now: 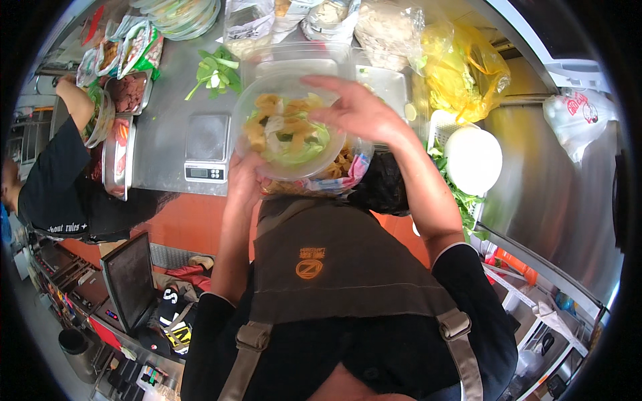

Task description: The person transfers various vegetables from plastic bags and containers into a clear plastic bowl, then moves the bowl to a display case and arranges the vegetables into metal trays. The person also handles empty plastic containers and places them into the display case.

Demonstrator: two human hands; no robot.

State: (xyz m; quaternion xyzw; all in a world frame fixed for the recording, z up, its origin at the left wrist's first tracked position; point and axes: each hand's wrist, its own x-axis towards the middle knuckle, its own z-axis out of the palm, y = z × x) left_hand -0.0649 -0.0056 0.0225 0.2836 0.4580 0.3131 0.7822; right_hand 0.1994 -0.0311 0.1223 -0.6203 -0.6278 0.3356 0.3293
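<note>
My left hand (246, 175) grips the near left rim of a round clear plastic bowl (291, 173) with lettuce (311, 155), golden-brown fried pieces (268, 103) and pale slices in it. Over the bowl's right side is my right hand (351, 108), blurred, its fingers apart and nothing seen between them. Beneath the bowl's near edge lies an opened bag of brown curled pieces (341, 165). A small digital scale (206, 145) with a bare plate sits to the left of the bowl. Leafy greens with white stems (215, 72) lie behind the scale.
Metal trays of raw meat (131, 92) stand at left, beside a co-worker's arm (75, 103). Stacked clear bowls (183, 15) and bags of ingredients (388, 32) line the back. At right are a yellow plastic bag (466, 70), a white basket of greens (444, 123) and a white round object (474, 160).
</note>
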